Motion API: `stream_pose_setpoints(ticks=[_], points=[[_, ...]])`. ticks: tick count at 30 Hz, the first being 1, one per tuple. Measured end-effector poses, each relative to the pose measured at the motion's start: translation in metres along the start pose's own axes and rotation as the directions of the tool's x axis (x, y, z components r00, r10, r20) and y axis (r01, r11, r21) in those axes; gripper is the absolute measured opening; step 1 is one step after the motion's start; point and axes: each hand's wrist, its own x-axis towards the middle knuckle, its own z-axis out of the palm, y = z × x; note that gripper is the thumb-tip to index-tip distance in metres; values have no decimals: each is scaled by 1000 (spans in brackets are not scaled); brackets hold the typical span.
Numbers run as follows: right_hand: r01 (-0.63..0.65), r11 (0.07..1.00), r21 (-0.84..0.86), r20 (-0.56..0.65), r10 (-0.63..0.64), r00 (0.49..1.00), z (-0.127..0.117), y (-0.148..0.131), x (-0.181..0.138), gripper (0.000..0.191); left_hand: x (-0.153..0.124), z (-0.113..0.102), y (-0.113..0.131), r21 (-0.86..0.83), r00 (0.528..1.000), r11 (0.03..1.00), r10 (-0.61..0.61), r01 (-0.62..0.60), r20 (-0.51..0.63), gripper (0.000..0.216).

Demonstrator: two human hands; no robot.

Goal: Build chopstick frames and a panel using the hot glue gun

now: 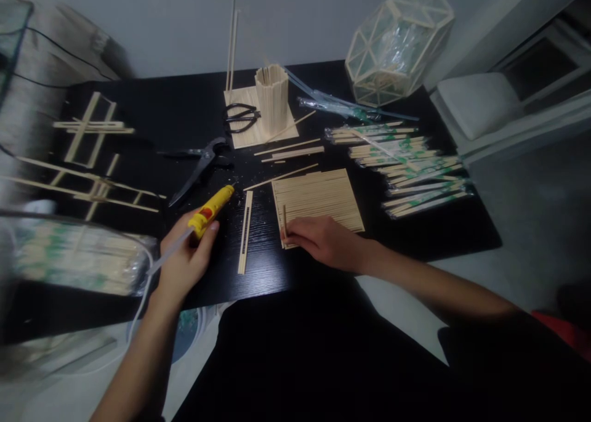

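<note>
My left hand [187, 252] is closed around a yellow glue gun [211, 212], its nozzle pointing away from me and a glue stick trailing from the back. With pinched fingers, my right hand [318, 240] holds a short wooden stick [285, 220] upright at the near left corner of a flat panel [318, 194] made of sticks laid side by side. Between the hands lies a narrow strip of joined sticks [245, 232] with a gap down its middle. Several loose sticks [293, 153] lie beyond the panel.
Pliers [203, 163] and black-handled scissors [240, 119] lie near a stick-built cup [272, 101] on a square base. Wrapped chopsticks [410, 163] are at right, a large bundle [83, 259] at left. Stick frames [95, 129] and a faceted lantern-like frame [399, 46] stand farther off.
</note>
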Motion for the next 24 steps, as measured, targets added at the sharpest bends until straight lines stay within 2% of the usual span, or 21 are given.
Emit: stream_pose_setpoints(ticks=[14,24], points=[[-47,998,40,10,46,999,-3,-3,5,17,0,1,0,-48,1000,999,-12,12,2,28],[-57,997,56,-21,58,998,0,-2,4,18,-4,2,-2,5,998,998,-55,55,17,32]])
